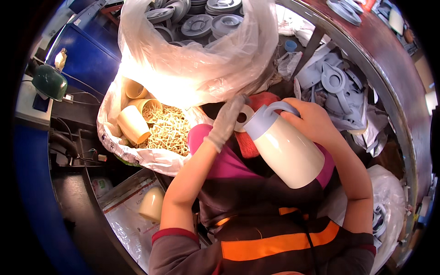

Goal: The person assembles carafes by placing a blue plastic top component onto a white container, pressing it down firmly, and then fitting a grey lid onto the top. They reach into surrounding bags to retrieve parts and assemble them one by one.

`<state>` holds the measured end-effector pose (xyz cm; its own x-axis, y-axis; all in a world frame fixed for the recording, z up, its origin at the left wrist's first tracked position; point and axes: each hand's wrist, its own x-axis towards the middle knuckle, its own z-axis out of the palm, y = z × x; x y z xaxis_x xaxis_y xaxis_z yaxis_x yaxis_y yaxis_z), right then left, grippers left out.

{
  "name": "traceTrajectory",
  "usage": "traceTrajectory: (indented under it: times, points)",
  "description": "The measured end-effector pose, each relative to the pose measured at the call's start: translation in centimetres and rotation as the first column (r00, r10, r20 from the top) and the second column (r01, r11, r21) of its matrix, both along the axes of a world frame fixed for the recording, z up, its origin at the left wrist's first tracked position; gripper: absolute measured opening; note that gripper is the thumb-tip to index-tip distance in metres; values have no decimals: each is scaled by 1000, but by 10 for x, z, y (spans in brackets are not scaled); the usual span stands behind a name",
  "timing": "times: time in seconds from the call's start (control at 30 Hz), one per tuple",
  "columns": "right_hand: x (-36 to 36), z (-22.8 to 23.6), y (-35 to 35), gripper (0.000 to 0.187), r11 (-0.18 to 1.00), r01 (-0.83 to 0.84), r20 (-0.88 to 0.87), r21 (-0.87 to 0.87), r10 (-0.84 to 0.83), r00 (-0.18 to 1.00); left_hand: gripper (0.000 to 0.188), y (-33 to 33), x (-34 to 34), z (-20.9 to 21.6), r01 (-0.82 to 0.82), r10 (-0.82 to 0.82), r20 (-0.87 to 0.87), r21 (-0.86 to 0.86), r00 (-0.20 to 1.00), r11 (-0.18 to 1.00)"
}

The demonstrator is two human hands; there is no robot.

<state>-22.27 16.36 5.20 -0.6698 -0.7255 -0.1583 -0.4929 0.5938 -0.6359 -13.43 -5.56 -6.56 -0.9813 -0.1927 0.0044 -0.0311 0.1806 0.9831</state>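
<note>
My right hand [311,118] is closed round the grey-blue handle [280,106] of a cream jug [289,153]. The jug lies tilted over my lap, its grey-blue collar [262,123] toward the upper left and its base toward the lower right. At the mouth end is my left hand [226,120], in a pale glove. Its fingers are bent at the edge of a cream ring-shaped piece [247,111] with a dark hole; the thumb is hidden. Red cloth [250,145] shows behind the ring and the collar.
Ahead stands a large clear plastic bag [197,68] of round grey lids [197,26]. Left of my lap, a white sack [151,160] holds small yellowish pieces [167,128] and cream jug bodies [133,123]. Grey spouted parts [333,80] lie at right, beside a curved metal-edged table [389,59].
</note>
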Motion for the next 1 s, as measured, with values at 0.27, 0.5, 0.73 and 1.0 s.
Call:
traceTrajectory:
  times: [0.27,0.5,0.73,1.0]
  points:
    - [-48,16,-135,34,914,-282,-162,-293,243,956,46,-32,82,67,-179,123,135,578,983,796]
    - [-190,-74,-277,28,994,-5,-549,-113,-59,834,49,-53,139,14,-459,466,237,766,852,451]
    - [-149,-45,-276,32,752,10,-414,-659,-374,830,51,-76,148,18,-467,636,240,857,733,215]
    - [-85,-16,-123,17,874,405,914,-269,99,394,53,-71,138,3,-328,551,290,944,782,-31]
